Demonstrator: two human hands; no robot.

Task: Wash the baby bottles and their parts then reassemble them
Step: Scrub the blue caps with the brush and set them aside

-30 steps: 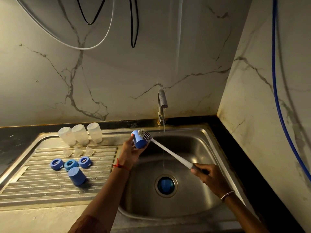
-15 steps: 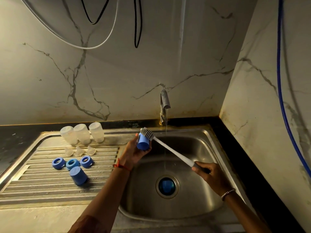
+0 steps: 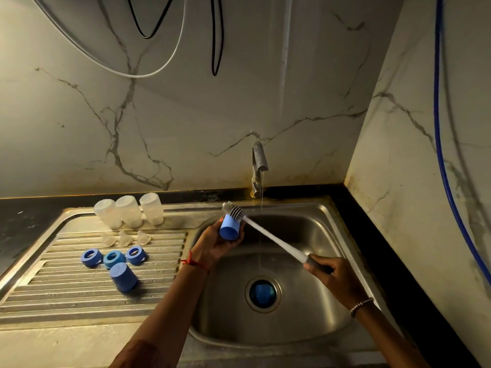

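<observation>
The left hand (image 3: 215, 241) curls round a blue cap (image 3: 229, 229) and holds it tilted above the sink (image 3: 313, 235), probably so drips fall into the basin and not onto the counter. The right hand (image 3: 334, 280) is closed around the dark grip of a long white brush (image 3: 273, 241). Holding it that far back gives reach, and the bristle head touches the far end of the cap. I cannot tell whether that end is the open mouth. Both sit just left of the thin stream from the tap (image 3: 259, 160), near enough to rinse without moving far.

On the draining board (image 3: 66, 293) the parts are sorted by kind: three clear bottles (image 3: 128, 211) mouth-down at the back, seemingly to drain, then three teats (image 3: 125, 238), three blue rings (image 3: 113, 258) and a second cap (image 3: 122, 277) standing on its mouth. They look washed and ready for reassembly. Something blue sits in the drain (image 3: 262, 293) — perhaps a third cap, but it is too dim to be sure.
</observation>
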